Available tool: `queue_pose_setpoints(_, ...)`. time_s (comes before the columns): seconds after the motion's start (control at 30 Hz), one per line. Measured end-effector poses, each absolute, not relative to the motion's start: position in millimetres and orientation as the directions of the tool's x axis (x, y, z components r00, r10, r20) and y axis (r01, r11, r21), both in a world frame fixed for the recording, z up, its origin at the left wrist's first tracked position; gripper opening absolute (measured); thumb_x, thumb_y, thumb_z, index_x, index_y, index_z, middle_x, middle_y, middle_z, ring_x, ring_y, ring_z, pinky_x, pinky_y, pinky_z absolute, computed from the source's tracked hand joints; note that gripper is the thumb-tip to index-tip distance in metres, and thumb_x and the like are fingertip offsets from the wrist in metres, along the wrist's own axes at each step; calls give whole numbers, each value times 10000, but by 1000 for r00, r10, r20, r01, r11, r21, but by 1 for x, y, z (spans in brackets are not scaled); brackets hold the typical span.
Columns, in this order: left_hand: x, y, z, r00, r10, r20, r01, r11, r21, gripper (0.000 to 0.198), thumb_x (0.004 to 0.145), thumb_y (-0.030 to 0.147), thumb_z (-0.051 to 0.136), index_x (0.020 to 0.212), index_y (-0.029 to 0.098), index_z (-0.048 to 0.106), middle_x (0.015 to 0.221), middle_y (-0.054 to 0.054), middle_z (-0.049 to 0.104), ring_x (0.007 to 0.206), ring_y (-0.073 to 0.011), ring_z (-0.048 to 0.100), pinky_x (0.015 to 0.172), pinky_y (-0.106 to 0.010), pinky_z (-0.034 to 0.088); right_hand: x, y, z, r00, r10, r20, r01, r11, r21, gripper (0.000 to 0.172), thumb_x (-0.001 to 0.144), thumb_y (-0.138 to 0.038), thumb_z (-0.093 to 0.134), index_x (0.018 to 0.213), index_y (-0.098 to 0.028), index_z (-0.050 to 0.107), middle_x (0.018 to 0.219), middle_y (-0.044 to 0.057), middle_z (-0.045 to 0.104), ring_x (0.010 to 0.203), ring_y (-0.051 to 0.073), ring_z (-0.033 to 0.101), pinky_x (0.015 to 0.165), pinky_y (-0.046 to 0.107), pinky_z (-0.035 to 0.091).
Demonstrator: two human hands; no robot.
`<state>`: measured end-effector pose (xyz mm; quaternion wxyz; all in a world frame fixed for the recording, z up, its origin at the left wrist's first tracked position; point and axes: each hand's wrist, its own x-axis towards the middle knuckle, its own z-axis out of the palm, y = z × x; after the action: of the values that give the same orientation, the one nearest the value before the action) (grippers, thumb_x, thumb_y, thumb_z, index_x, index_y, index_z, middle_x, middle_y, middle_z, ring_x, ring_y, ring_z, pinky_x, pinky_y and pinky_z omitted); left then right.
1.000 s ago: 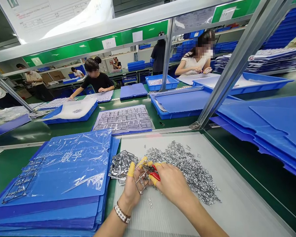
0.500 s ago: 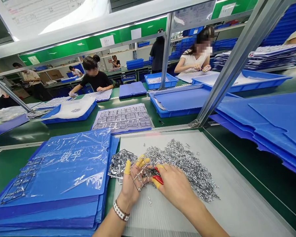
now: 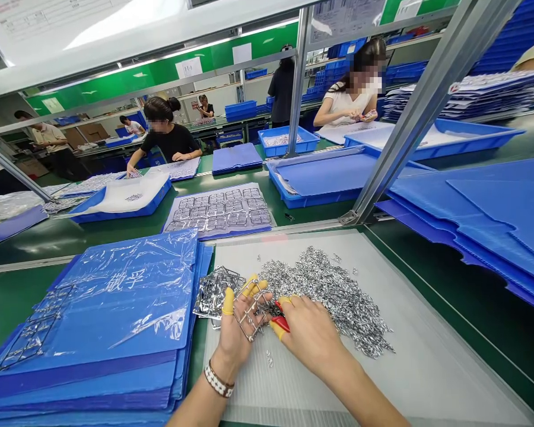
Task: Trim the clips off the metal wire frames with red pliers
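Observation:
My left hand (image 3: 235,338), with yellow finger cots and a beaded bracelet, holds a small metal wire frame (image 3: 250,308) tilted in its palm. My right hand (image 3: 314,332), also in yellow cots, is closed around red-handled pliers (image 3: 281,322). Their tip points at the right side of the wire frame; whether it touches is too small to tell. Behind both hands spreads a heap of small silvery metal pieces (image 3: 333,296) on a whitish sheet (image 3: 409,379). A pile of similar wire frames (image 3: 218,290) lies just left of the held one.
Stacked blue plastic sheets (image 3: 151,296) rise on the left, with more blue sheets (image 3: 471,207) at right. A slanted metal post (image 3: 409,142) stands ahead. Beyond it are a board of laid-out frames (image 3: 218,210), blue trays (image 3: 324,193) and several people at benches.
The view has shifted slightly. Both hands stay close together in nearly the same pose, the wire frame and pliers still held.

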<state>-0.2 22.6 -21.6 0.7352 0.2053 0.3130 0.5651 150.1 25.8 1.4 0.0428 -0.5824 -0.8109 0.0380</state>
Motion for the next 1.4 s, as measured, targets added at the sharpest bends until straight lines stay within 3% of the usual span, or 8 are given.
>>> queue_pose_setpoints(0.23, 1, 21, -26, 95, 976, -198, -634, 213, 743, 591, 865, 617, 395, 1214, 183, 595, 1311, -130, 551, 1131, -272, 529, 803, -341, 485, 145, 29, 5, -335, 942, -8, 939, 333, -82, 127, 796, -196, 565, 895, -169, 642, 886, 103, 666, 846, 270, 627, 720, 360, 419)
queue_pose_setpoints(0.37, 0, 23, -22, 121, 968, -221, -691, 242, 681, 613, 866, 632, 361, 1202, 175, 594, 1323, -139, 536, 1123, -286, 535, 761, -362, 501, 147, 27, 8, -324, 946, -16, 943, 322, -83, 137, 820, -226, 565, 904, -163, 653, 855, 102, 665, 797, 268, 638, 679, 354, 424)
queue_pose_setpoints(0.5, -3, 25, -15, 136, 954, -266, -748, 275, 604, 609, 866, 627, 367, 1222, 179, 574, 1320, -135, 541, 1065, -257, 579, 659, -287, 494, 145, 20, 9, -334, 943, -5, 937, 331, -109, 152, 822, -271, 570, 905, -171, 651, 885, 98, 663, 849, 274, 621, 727, 374, 417)
queue_pose_setpoints(0.7, 0, 25, -10, 74, 955, -286, -749, 243, 616, 577, 858, 606, 415, 1188, 168, 596, 1264, -128, 585, 1049, -255, 598, 852, -343, 473, 136, 13, 6, -368, 930, 9, 918, 365, -153, 159, 817, -281, 569, 917, -177, 635, 920, 98, 657, 903, 286, 589, 771, 396, 389)
queue_pose_setpoints(0.93, 3, 23, -14, 46, 962, -270, -708, 222, 671, 641, 821, 654, 440, 1229, 181, 582, 1270, -129, 583, 1108, -281, 564, 879, -372, 460, 135, 13, 8, -390, 921, 17, 907, 387, -163, 197, 817, -280, 561, 960, -169, 638, 921, 95, 654, 901, 290, 586, 771, 406, 393)
queue_pose_setpoints(1.1, 2, 23, -25, 22, 972, -232, -676, 186, 713, 636, 829, 656, 424, 1241, 197, 575, 1306, -118, 562, 1131, -270, 545, 819, -334, 476, 133, 13, 10, -393, 920, -1, 907, 387, -168, 190, 817, -279, 554, 948, -175, 644, 922, 91, 660, 904, 286, 595, 779, 408, 414)
queue_pose_setpoints(1.3, 3, 23, -22, 3, 977, -213, -665, 162, 729, 598, 840, 635, 428, 1225, 204, 583, 1326, -108, 544, 1108, -255, 549, 763, -303, 488, 130, 14, 10, -394, 918, -41, 909, 382, -168, 230, 766, -141, 562, 977, -175, 646, 902, 85, 667, 859, 263, 627, 756, 369, 440)
queue_pose_setpoints(1.4, 2, 22, -20, 26, 968, -248, -665, 202, 719, 628, 822, 654, 443, 1244, 206, 572, 1293, -112, 566, 1079, -258, 568, 741, -300, 491, 137, 14, 12, -369, 929, -35, 919, 359, -164, 155, 784, -160, 552, 907, -179, 645, 865, 85, 664, 822, 257, 636, 729, 358, 449)
